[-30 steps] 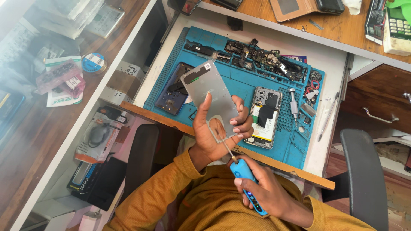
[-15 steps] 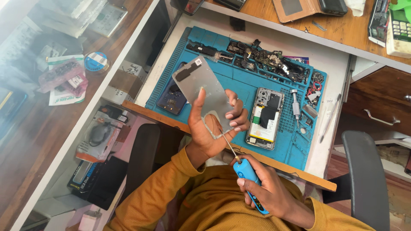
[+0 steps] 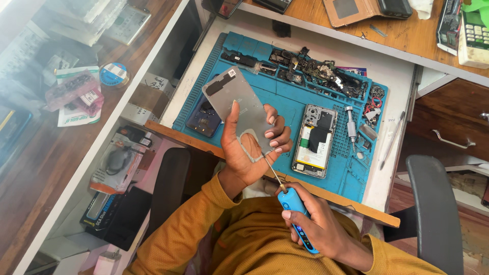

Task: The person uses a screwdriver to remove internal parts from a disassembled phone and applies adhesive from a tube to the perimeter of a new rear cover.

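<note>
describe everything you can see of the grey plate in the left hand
The plate is a thin, flat, grey panel, metal by its look, rectangular with rounded corners, a dark cutout near its far corner and a ring mark near the held end. It is tilted above the blue mat. The left hand grips its near end, and the tip of the blue tool in the right hand meets its lower edge.

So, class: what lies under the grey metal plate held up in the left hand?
Below the grey metal plate lies the blue work mat and part of a dark phone; the plate covers the rest.
</note>
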